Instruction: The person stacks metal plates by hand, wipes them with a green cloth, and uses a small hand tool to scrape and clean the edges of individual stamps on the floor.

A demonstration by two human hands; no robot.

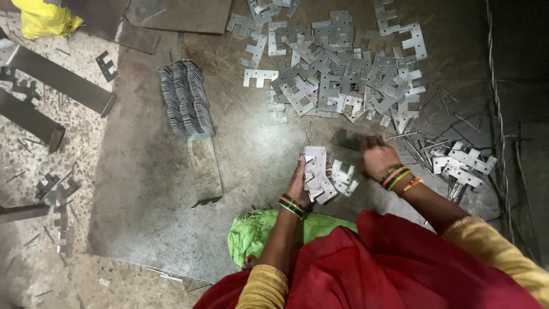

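Seen from above, red cloth point(400, 269) and a green cloth point(257, 232) fill the bottom edge of the frame, with yellow sleeves point(503, 252) cut off at both lower corners. The left hand point(298, 182), bangles at the wrist, grips a small stack of flat stamped metal brackets point(315, 171) from the side, fingers curled round its edge; the fingertips are hidden behind the stack. A few loose brackets point(345, 178) lie just beside it on the grey steel sheet point(143, 189) covering the floor. The right hand point(377, 157) hovers palm down near the sheet, blurred by motion, so whether its fingers are spread or pinching anything cannot be told. To its right, thin metal rods point(423, 150) and more brackets lie tangled and hard to separate. Farther out, a neat row of brackets stood on edge point(186, 100) sits on a narrow bar point(205, 169). Beyond lies a large scattered heap of brackets point(343, 74), running off the top edge. At far left, steel bars point(57, 80) rest on speckled floor, and a yellow cloth point(43, 17) is cropped at the corner.
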